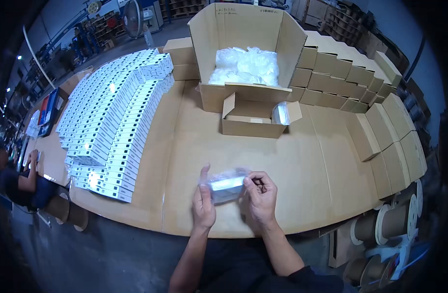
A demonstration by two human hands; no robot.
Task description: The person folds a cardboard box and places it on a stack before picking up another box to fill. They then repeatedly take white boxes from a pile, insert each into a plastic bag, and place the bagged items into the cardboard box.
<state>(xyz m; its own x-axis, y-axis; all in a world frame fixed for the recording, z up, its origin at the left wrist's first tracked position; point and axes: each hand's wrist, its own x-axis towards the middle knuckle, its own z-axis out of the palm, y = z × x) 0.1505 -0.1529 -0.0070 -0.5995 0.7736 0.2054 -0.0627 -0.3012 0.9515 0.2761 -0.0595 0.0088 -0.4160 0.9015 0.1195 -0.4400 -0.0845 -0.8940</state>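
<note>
In the lower middle of the frame, a plastic-wrapped packet (pixel 227 188) is held above the counter (pixel 194 132). Its right end is pinched in the grip of the right hand (pixel 262 198); its left end is clasped by the left hand (pixel 203 207), one finger raised. The loose film is best drawn snug with light, even tension, the packet kept level and its ends supported so that slipping or tearing is avoided.

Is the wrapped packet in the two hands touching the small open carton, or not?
Apart. The head view shows it: bare table lies between the wrapped packet and the near side of the small open carton.
</note>
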